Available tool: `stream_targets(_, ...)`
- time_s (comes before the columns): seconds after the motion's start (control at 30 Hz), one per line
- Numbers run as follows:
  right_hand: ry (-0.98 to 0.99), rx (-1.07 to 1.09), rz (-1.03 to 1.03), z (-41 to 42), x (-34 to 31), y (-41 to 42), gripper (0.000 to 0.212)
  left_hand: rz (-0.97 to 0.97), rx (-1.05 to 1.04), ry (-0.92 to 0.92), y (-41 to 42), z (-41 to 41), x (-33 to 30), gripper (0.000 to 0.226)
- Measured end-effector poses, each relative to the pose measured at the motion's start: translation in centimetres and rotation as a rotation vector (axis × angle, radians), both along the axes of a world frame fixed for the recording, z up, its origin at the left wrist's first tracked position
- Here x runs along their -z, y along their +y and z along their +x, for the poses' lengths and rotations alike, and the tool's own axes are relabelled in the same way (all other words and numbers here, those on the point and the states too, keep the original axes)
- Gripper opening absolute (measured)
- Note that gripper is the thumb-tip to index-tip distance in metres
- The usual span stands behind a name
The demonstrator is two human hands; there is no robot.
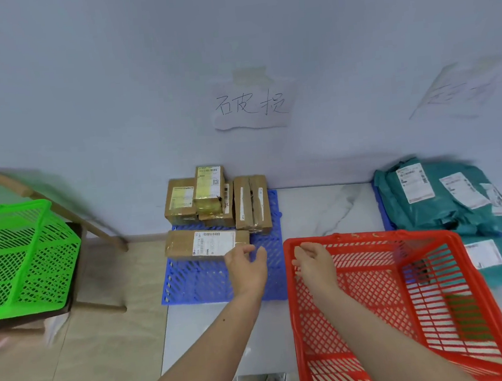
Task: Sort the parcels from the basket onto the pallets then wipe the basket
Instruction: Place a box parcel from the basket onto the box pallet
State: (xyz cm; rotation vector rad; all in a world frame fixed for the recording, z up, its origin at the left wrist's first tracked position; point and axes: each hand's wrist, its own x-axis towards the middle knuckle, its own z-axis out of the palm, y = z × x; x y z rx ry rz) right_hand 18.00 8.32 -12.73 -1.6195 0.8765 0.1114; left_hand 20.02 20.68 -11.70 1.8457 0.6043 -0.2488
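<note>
A red mesh basket [436, 310] stands on the floor at the right, with no parcels visible inside. Left of it lies a blue pallet [197, 283] carrying several brown cardboard parcels; the nearest one [205, 243] lies flat with a white label up. My left hand [245, 266] hovers over the pallet just off that parcel's right end, fingers loosely spread and holding nothing. My right hand [312, 262] is over the basket's far left corner, fingers relaxed, also holding nothing. A second blue pallet [382, 209] at the far right carries several teal bag parcels [438, 198].
A green mesh basket [22, 259] sits on a dark stool at the left, beside a wooden chair frame [63, 212]. Two handwritten paper signs [251, 105] hang on the wall above the pallets. Another teal bag [498, 259] lies behind the red basket.
</note>
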Motion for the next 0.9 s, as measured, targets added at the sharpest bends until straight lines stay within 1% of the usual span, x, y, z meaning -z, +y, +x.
stream_targets(0.1,-0.017,0.070,0.035,-2.5,-0.4,-0.7,0.009,0.013,0.045,-0.005,-0.5,-1.9,0.0,0.016)
stream_targets(0.17,-0.023,0.092,0.036,-4.2,-0.8,-1.0,0.015,0.001,0.075,-0.007,-0.8,-3.2,-0.4,0.015)
stream_targets(0.27,-0.016,0.131,0.031,-6.7,-1.1,-1.3,0.018,-0.032,0.123,0.004,-1.0,-5.1,-0.5,0.011)
stream_targets(0.33,-0.015,0.145,0.012,-8.1,-1.4,-1.5,0.019,-0.009,0.162,0.003,-1.2,-6.2,-0.5,0.012)
stream_targets(0.47,-0.010,0.163,0.020,-10.8,-1.8,-2.6,0.015,0.003,0.206,0.017,-2.3,-8.8,-0.6,0.011)
stream_targets(0.57,-0.012,0.180,0.033,-12.5,-1.8,-4.0,0.016,-0.040,0.212,0.023,-3.7,-10.7,-0.8,0.009)
stream_targets(0.73,-0.015,0.197,0.048,-14.8,-1.2,-8.1,0.018,-0.014,0.269,0.041,-7.8,-13.6,-0.4,0.008)
stream_targets(0.9,-0.025,0.242,0.083,-17.7,-1.1,-14.3,0.013,-0.017,0.299,0.002,-14.7,-16.6,-0.2,0.010)
